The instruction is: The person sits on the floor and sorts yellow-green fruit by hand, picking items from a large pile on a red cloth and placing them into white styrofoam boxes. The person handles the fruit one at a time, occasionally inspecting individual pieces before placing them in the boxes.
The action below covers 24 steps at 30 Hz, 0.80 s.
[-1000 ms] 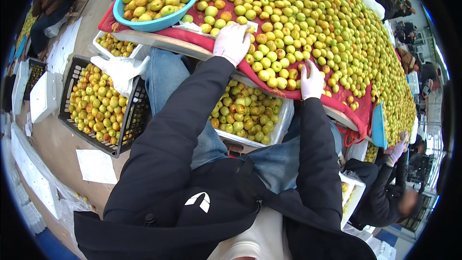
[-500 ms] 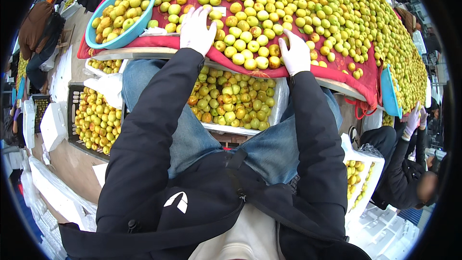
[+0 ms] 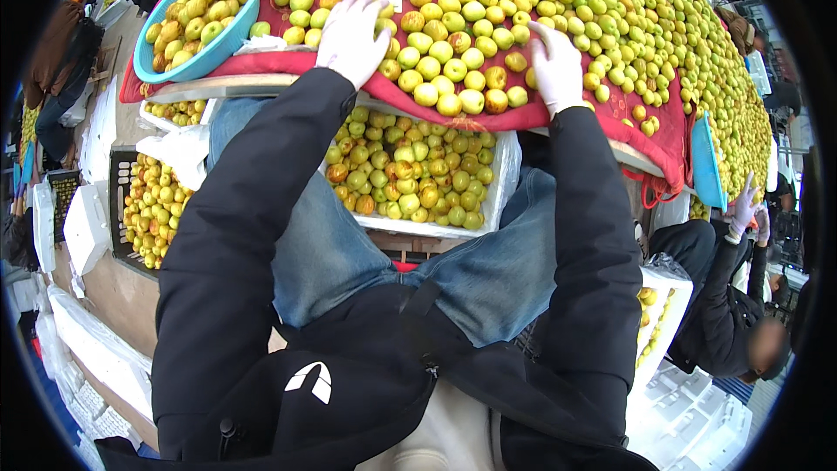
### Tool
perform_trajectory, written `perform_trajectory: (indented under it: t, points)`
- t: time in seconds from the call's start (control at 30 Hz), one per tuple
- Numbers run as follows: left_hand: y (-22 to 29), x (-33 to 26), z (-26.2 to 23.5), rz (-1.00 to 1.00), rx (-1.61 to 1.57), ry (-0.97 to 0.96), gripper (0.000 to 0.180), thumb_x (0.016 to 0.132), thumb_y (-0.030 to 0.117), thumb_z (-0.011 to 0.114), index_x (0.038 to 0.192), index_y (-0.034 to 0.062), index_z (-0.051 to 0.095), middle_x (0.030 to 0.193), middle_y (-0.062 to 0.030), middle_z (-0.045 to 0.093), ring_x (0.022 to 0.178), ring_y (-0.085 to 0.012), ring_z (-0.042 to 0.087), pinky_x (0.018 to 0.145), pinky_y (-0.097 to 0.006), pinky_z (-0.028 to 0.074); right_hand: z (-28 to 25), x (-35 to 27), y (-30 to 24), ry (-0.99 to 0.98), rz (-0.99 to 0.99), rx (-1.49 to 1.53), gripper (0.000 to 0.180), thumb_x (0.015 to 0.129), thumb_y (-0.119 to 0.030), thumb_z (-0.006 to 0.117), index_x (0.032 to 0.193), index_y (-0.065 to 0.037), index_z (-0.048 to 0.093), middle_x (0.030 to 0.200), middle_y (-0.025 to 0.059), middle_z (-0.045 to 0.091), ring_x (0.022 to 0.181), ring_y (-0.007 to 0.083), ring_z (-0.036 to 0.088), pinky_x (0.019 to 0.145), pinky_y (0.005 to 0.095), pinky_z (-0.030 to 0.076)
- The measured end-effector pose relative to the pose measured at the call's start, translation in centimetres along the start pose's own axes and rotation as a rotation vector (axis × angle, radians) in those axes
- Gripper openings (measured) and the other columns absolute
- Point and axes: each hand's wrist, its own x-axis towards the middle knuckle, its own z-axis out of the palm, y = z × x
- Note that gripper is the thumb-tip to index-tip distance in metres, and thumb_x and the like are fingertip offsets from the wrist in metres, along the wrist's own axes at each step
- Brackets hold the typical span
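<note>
Fruit (image 3: pixel 453 44) is yellow-green, some blushed orange-brown. The cloth (image 3: pixel 523 118) under it is red. The bowl (image 3: pixel 187 65) is turquoise. Both gloves, left (image 3: pixel 353 35) and right (image 3: pixel 556 65), are white. Sleeves (image 3: pixel 235 235) are black, jeans (image 3: pixel 327 244) blue. The box (image 3: pixel 506 174) of fruit is white, the crate (image 3: pixel 122 183) black.

We see the table (image 3: pixel 261 85) ahead of us heaped with fruit (image 3: pixel 558 0). A bowl (image 3: pixel 174 61) sits at its left end. Below the table edge, between our knees, lies a box (image 3: pixel 418 170) of fruit; a crate (image 3: pixel 144 209) stands left of it. Right of us crouches another person (image 3: pixel 724 314), beside what may be a further box (image 3: pixel 658 314).
</note>
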Motion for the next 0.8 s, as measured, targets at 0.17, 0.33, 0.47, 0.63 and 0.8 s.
perform_trajectory:
  t: [0.17, 0.33, 0.47, 0.63, 0.8]
  points:
    - [0.9, 0.5, -1.4, 0.112, -0.115, -0.138, 0.054, 0.093, 0.018, 0.066, 0.144, 0.0065, 0.054, 0.146, -0.0177, 0.056, 0.142, -0.0381, 0.045, 0.120, -0.048, 0.033, 0.4, 7.9, 6.6, -0.102, -0.163, -0.427, 0.042, 0.086, -0.002, 0.057, 0.123, -0.015, 0.072, 0.131, 0.0086, 0.070, 0.130, 0.0394, 0.057, 0.110, 0.0464, 0.046]
    - [1.2, 1.5, -1.5, 0.038, -0.176, -0.213, 0.057, 0.089, 0.015, 0.070, 0.144, 0.0068, 0.054, 0.144, -0.0188, 0.055, 0.138, -0.0395, 0.046, 0.116, -0.050, 0.036, 3.0, 12.5, 9.6, -0.174, -0.193, -0.697, 0.020, 0.088, -0.020, 0.062, 0.105, -0.013, 0.072, 0.098, 0.0091, 0.068, 0.098, 0.0304, 0.064, 0.084, 0.0475, 0.050]
    - [2.1, 2.5, -1.2, 0.016, -0.204, -0.305, 0.059, 0.089, 0.016, 0.071, 0.145, 0.0091, 0.054, 0.148, -0.0172, 0.052, 0.142, -0.0396, 0.043, 0.120, -0.050, 0.034, 3.9, 12.9, 9.6, -0.185, -0.162, -0.759, 0.016, 0.088, -0.018, 0.060, 0.099, -0.010, 0.069, 0.096, 0.0095, 0.067, 0.096, 0.0298, 0.064, 0.080, 0.0456, 0.051]
    - [3.8, 2.5, -1.9, 0.026, -0.258, -0.404, 0.056, 0.092, 0.016, 0.069, 0.146, 0.0105, 0.055, 0.151, -0.0151, 0.051, 0.148, -0.0367, 0.038, 0.124, -0.048, 0.030, 4.5, 13.4, 9.7, -0.247, -0.187, -0.800, 0.010, 0.088, -0.014, 0.059, 0.094, -0.009, 0.065, 0.089, 0.0094, 0.068, 0.090, 0.0285, 0.065, 0.076, 0.0436, 0.049]
    - [4.6, 2.6, -1.9, 0.069, -0.259, -0.359, 0.056, 0.090, 0.017, 0.071, 0.143, 0.0100, 0.057, 0.149, -0.0139, 0.054, 0.146, -0.0370, 0.041, 0.122, -0.049, 0.034, 4.7, 13.4, 10.3, -0.240, -0.206, -0.770, 0.010, 0.087, -0.014, 0.060, 0.095, -0.010, 0.065, 0.085, 0.0075, 0.069, 0.087, 0.0276, 0.066, 0.071, 0.0436, 0.049]
